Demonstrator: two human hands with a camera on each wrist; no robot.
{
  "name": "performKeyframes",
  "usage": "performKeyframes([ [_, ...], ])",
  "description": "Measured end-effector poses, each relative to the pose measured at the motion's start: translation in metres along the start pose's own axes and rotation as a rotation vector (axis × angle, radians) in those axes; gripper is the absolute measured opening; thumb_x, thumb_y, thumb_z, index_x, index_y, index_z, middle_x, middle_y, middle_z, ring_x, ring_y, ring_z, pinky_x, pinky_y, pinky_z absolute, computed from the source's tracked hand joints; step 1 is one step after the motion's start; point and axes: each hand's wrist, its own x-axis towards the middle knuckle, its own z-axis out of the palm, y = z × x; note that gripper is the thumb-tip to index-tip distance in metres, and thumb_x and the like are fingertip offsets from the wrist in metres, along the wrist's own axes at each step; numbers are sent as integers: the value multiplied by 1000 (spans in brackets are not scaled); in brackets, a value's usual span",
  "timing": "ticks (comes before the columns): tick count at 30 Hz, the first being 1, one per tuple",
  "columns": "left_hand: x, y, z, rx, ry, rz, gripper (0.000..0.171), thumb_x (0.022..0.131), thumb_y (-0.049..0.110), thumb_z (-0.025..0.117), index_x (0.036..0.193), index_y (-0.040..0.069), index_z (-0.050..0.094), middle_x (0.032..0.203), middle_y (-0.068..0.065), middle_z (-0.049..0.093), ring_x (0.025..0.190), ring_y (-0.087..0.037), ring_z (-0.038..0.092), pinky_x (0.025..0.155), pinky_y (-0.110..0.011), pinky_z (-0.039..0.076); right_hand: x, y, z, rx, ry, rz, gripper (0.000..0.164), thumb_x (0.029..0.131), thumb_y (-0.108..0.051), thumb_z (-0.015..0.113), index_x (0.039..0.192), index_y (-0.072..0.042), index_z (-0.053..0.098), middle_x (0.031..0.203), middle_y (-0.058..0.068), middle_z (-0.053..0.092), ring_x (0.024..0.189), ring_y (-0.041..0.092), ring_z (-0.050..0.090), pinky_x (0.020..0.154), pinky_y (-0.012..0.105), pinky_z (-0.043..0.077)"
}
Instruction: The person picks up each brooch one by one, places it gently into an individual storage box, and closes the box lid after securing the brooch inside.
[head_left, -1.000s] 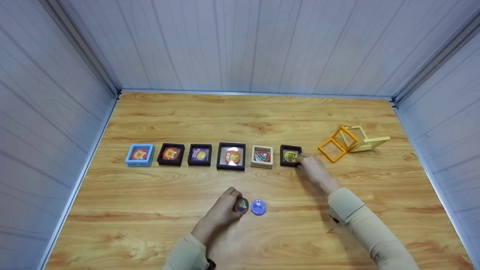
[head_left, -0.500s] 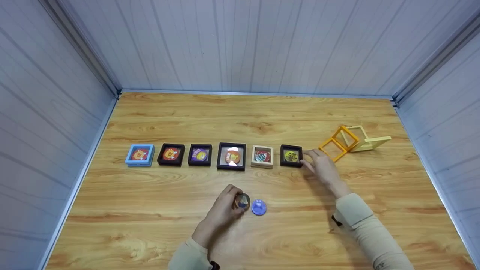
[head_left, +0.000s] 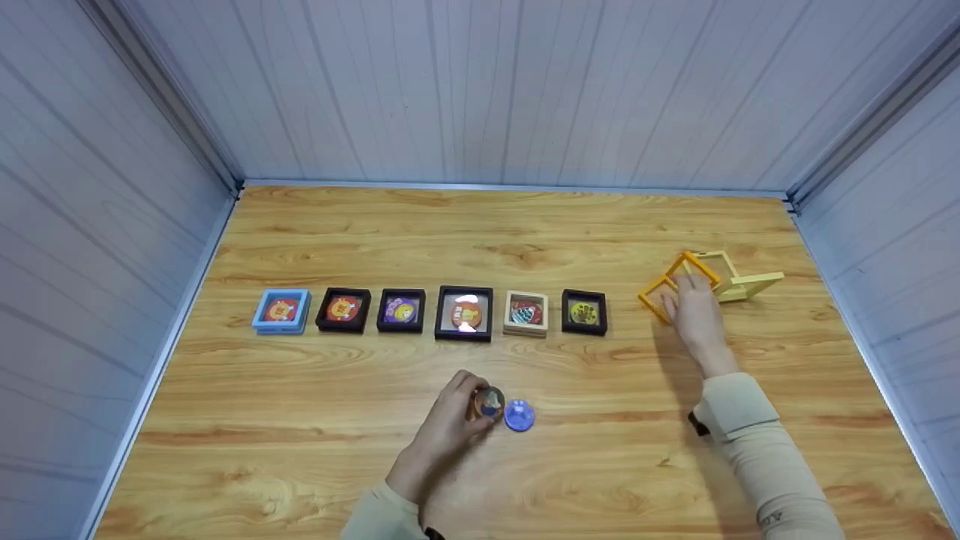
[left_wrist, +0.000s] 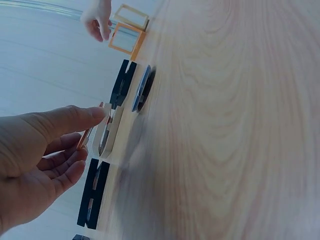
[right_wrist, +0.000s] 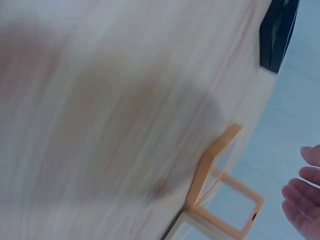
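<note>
My left hand (head_left: 448,414) pinches a round badge (head_left: 490,403) with a dark picture, just above the table. In the left wrist view, thumb and fingers hold that disc by its edge. A round blue-violet badge (head_left: 519,415) lies right beside it on the wood. My right hand (head_left: 696,319) hovers at an orange display frame (head_left: 703,265) that stands unfolded on the right. The right wrist view shows the fingers (right_wrist: 300,200) loosely extended, holding nothing and apart from the frame. Behind it stands a pale yellow frame (head_left: 754,286), also unfolded.
A row of frames with round badges inside crosses the table: light blue (head_left: 281,310), black (head_left: 343,310), another black (head_left: 401,310), a larger black (head_left: 463,313), cream (head_left: 526,313) and black (head_left: 584,312). Pale panels (head_left: 480,90) wall the table on three sides.
My right hand has let go of the rightmost black frame and moved right to the orange frame. My left hand has shifted slightly, tilting the badge more face-up.
</note>
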Motion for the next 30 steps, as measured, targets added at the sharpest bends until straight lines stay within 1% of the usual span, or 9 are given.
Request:
performKeyframes([
  [4,0,1,0,0,9,3,40,69,3,72,103,-1,53,99,-6,48,92,-21,51,82,-30,44,8,13,-4,-58,18,32,29,78,1,61,102,14,54,94,29,52,87,43,50,72,50,43],
  [8,-1,1,0,-2,8,2,40,69,3,72,104,-1,53,99,-6,48,93,-21,51,82,-29,44,15,22,-8,-105,1,55,31,78,1,61,105,14,52,97,30,50,90,44,47,77,52,39],
  [14,-1,0,0,-1,28,46,39,70,2,72,103,-2,52,99,-6,47,92,-22,51,79,-29,45,24,27,-11,-183,-126,132,38,79,-1,60,111,14,46,108,32,45,98,47,42,79,56,32],
  [16,-2,1,0,-4,27,41,39,70,3,72,103,-2,52,99,-6,47,92,-22,52,79,-29,45,27,29,-11,-225,-165,146,39,80,-3,59,112,13,44,109,32,44,100,47,40,81,57,30],
  [22,-2,3,0,-19,11,5,39,70,3,71,104,-1,52,100,-6,47,94,-22,52,80,-28,45,35,34,-9,-309,-232,161,39,80,-5,59,110,15,42,102,34,46,96,49,42,87,58,24],
  [26,-2,4,0,-35,5,-2,39,71,3,71,104,-1,52,100,-6,47,93,-21,51,79,-27,45,40,37,-8,-344,-271,170,34,81,0,54,109,17,42,97,36,47,91,50,44,89,59,22],
  [30,-3,4,1,-35,6,6,39,70,2,71,105,-2,52,100,-7,48,92,-21,52,78,-28,45,42,40,-7,-367,-307,182,28,82,6,48,106,17,41,95,36,48,90,51,45,89,60,21],
])
